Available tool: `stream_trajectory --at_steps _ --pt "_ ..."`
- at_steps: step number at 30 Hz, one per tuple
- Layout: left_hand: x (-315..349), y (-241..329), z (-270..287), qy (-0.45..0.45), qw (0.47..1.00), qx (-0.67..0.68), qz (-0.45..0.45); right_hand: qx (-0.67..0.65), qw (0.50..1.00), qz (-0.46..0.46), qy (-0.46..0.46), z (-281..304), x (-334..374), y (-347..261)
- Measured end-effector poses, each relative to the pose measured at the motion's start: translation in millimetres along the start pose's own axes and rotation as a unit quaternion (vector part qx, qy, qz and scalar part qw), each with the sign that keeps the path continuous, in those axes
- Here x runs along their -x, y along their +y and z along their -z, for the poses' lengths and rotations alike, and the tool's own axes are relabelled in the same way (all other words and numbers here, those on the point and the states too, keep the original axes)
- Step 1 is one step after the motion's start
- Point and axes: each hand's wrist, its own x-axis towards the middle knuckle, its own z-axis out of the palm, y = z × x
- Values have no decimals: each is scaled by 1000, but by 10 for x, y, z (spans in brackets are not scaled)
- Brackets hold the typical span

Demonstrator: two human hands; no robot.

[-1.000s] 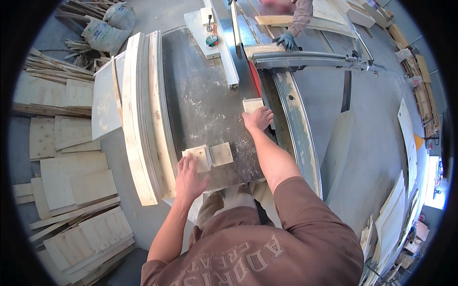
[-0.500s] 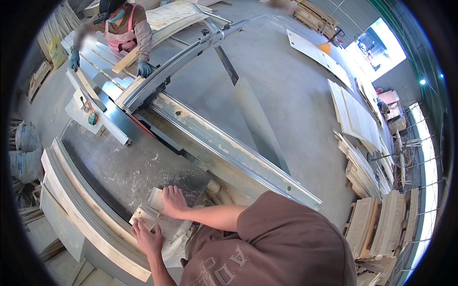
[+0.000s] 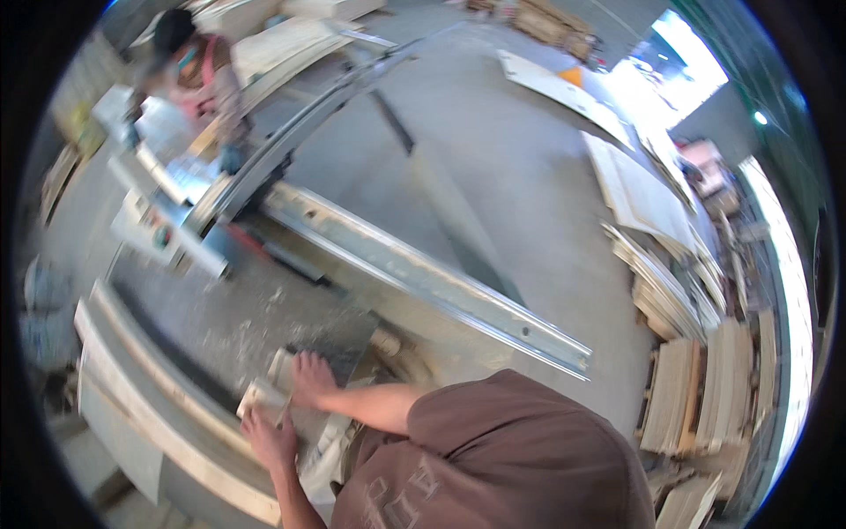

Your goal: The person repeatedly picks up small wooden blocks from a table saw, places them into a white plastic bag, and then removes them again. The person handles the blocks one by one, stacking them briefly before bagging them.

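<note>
My left hand (image 3: 270, 438) is closed on a small pale wooden block (image 3: 262, 393) at the lower middle, its fingers along the block's near side. Just beyond, my right hand (image 3: 312, 379) rests against a second pale wood piece (image 3: 281, 366), fingers bent over its right edge. The two pieces lie close together; blur hides whether they touch. Beneath them is a dark surface (image 3: 264, 322) strewn with pale shavings. Long wooden boards (image 3: 150, 397) lie stacked just left of my left hand.
A long metal sliding rail (image 3: 423, 282) crosses from upper left to lower right ahead of me. At the upper left a co-worker (image 3: 198, 88) handles boards at the saw table. Stacked panels (image 3: 634, 189) and bundled boards (image 3: 670, 388) stand at the right.
The whole view has shifted slightly and blurred. My hands stay on the wooden pieces in nearly the same position. The co-worker's hands and board have moved a little.
</note>
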Motion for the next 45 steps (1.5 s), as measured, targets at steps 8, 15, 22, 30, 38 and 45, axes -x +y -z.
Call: stream_trajectory --at_steps 8,15,22,30,38,45 --pt "63 66 40 0 1000 -4 -3 -36 996 -80 -15 376 2 47" --pt "57 136 65 -10 1000 -5 7 -46 996 -55 -58 304 -130 -53" --pt "61 153 68 -2 1000 5 9 -94 989 -40 -109 243 -127 47" --pt "43 170 107 -5 1000 9 16 -79 982 71 -157 250 -407 267" --pt "29 186 127 -12 1000 8 8 162 880 431 -121 266 -738 97" --pt "50 138 110 -10 1000 18 9 158 877 424 -160 109 -752 39"
